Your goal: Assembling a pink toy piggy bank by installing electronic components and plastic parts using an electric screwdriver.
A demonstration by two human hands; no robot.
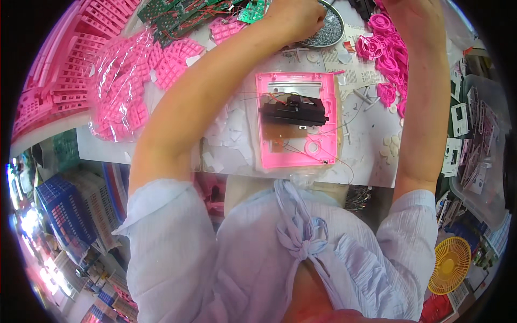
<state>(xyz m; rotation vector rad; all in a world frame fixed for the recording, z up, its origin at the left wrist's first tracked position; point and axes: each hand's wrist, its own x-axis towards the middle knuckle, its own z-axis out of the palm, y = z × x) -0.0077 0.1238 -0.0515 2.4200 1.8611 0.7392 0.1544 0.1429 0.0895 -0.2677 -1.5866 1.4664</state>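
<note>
Blue plastic baskets [67, 210] stand below the left end of the white bench [371, 169], and pink slotted panels [81, 59] are stacked by its left edge. Near the bench's left edge a clear plastic bag [117, 102] holds pink grid pieces, with loose pink grids [180, 56] just to its right. Toward the far edge, green circuit boards [177, 21] lie in a heap, red wires running over them.

The left hand [296, 20] reaches across the bench to a round dish [343, 27] of small grey metal pieces [329, 33], its curled fingers at the dish's left side — whether they pinch anything I cannot tell. Nearer, at the middle of the bench's near edge, a pink rectangular housing [291, 160] lies with its hollow side up. A long black module [296, 113] sits slightly tilted across it, above a brown board [285, 132], and thin wires trail over the right wall.

Right of the dish, newspaper [353, 75] lies under scattered bits, beside a pile of pink ring-shaped parts [388, 65]. White discs [389, 149] lie toward the near right corner. The right hand [419, 7] is beyond that pile, partly cut off by the view — its grip cannot be told. A yellow basket [451, 264] stands below the bench's right end.
</note>
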